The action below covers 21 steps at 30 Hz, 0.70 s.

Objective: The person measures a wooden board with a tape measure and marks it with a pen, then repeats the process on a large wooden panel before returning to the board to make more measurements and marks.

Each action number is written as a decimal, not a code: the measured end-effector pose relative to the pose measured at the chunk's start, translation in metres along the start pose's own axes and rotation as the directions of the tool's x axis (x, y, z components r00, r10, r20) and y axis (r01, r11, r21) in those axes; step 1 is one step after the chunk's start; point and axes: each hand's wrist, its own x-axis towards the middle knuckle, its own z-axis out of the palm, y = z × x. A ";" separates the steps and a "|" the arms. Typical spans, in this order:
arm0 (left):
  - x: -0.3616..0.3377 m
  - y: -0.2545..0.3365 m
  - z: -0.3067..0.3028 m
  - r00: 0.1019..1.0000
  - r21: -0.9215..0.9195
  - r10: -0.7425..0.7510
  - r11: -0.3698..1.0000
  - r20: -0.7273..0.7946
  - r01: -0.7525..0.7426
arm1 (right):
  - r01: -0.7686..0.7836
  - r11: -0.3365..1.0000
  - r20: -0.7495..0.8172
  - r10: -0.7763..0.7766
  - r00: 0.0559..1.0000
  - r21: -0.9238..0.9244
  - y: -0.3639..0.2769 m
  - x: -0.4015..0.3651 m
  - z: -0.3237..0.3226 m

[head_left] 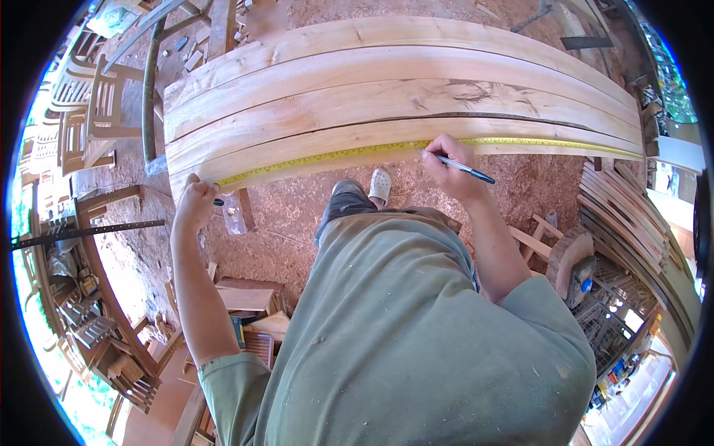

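Several long pale wooden planks (387, 97) lie side by side in front of me. A yellow tape measure (335, 154) runs along the nearest plank from its left end to the far right. My left hand (195, 202) is closed on the tape's end at the plank's left corner. My right hand (454, 169) grips a dark pen (465, 168) with its tip touching the nearest plank beside the tape, near the middle.
Sawdust (282, 215) covers the ground under the planks. Wooden chairs (89, 111) stand at the left, a stack of curved slats (625, 215) at the right, and wood offcuts (245, 297) lie low at the left. My foot in a white shoe (380, 185) is under the planks.
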 end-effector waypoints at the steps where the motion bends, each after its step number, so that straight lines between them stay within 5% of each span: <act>1: 0.000 0.001 0.000 1.000 0.009 0.006 1.000 0.000 -0.006 | -0.001 1.000 0.000 0.001 1.000 0.000 -0.001 0.000 0.000; 21: 0.000 -0.002 -0.001 1.000 0.002 -0.008 1.000 0.008 0.008 | 0.014 1.000 0.015 -0.014 1.000 0.001 -0.003 0.002 -0.001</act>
